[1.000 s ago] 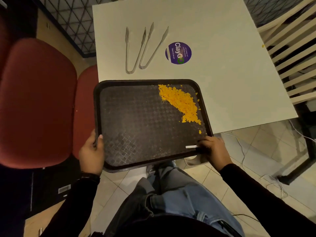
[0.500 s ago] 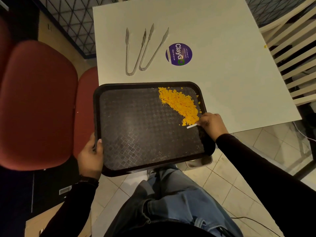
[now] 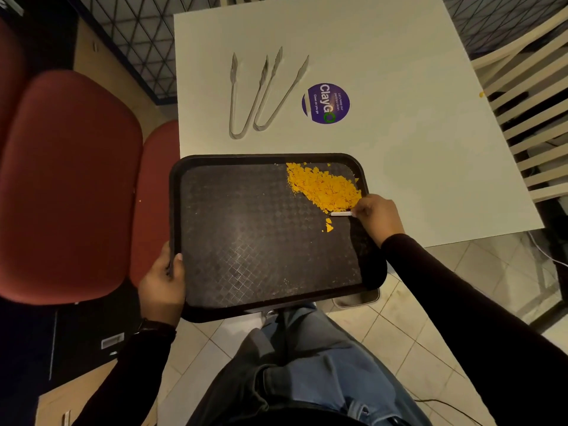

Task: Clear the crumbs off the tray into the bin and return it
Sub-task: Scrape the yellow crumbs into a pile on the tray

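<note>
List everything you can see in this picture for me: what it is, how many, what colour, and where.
tray: one, black, over the table's near edge
crumbs: one pile, yellow-orange, tray's far right corner; a few strays just nearer
white stick: one, at the pile's near edge
tongs: two, silver, on the table beyond the tray
sticker: one, round, purple, on the table right of the tongs
table: one, white
padded chairs: at least two, red, left
slatted chair: one, pale, right
grey container: one, below the tray's near right corner, mostly hidden
left hand: holds the tray's left edge
right hand: pinches the white stick
</note>
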Tool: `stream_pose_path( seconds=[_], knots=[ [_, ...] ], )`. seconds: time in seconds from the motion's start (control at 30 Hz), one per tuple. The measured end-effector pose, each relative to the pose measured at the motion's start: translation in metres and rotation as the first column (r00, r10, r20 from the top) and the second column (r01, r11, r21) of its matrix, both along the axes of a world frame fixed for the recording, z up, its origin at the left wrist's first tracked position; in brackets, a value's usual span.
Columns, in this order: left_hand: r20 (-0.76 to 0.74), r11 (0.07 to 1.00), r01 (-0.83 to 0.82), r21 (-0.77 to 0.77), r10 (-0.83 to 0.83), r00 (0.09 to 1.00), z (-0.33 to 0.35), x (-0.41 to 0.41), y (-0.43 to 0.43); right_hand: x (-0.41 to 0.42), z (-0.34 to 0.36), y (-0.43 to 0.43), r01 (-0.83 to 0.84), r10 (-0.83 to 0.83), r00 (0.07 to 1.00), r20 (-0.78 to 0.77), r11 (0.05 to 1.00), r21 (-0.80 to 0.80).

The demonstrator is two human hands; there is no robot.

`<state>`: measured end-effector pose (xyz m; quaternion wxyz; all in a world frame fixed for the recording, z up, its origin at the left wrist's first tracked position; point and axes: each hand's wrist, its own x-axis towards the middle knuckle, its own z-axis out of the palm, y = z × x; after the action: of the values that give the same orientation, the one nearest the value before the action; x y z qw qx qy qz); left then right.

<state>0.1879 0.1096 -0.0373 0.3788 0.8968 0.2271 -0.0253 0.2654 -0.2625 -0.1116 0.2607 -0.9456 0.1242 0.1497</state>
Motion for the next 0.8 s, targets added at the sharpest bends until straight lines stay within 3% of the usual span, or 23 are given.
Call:
stream_pose_path(
  seconds=[0.1,0.27,0.47,0.67,0.8],
  knots=[
    [-0.006,1.000,-0.011,-0.013,0.011,1.000,-0.006,-0.001,0.002,-0.033,0.011,0.011,0.044,-0.046,0.998,0.034,0.997,0.067],
    [0.031,1.000,0.022,-0.015,-0.022,0.999,-0.002,-0.004,-0.004,-0.070,0.002,0.027,-0.130,0.128,0.991,0.027,0.988,0.086],
    [0.034,0.999,0.043,0.001,-0.043,0.999,-0.005,-0.006,0.000,-0.035,-0.001,0.033,-0.022,0.018,0.996,0.086,0.999,0.044],
    [0.033,1.000,0.025,-0.002,-0.025,0.999,-0.006,-0.007,-0.001,0.004,0.003,0.036,0.050,-0.047,0.998,0.046,0.996,-0.068],
    [0.063,0.999,0.005,0.036,-0.007,0.998,-0.010,-0.007,0.000,-0.020,0.012,0.049,0.071,-0.072,0.994,0.086,0.997,0.022]
  ],
)
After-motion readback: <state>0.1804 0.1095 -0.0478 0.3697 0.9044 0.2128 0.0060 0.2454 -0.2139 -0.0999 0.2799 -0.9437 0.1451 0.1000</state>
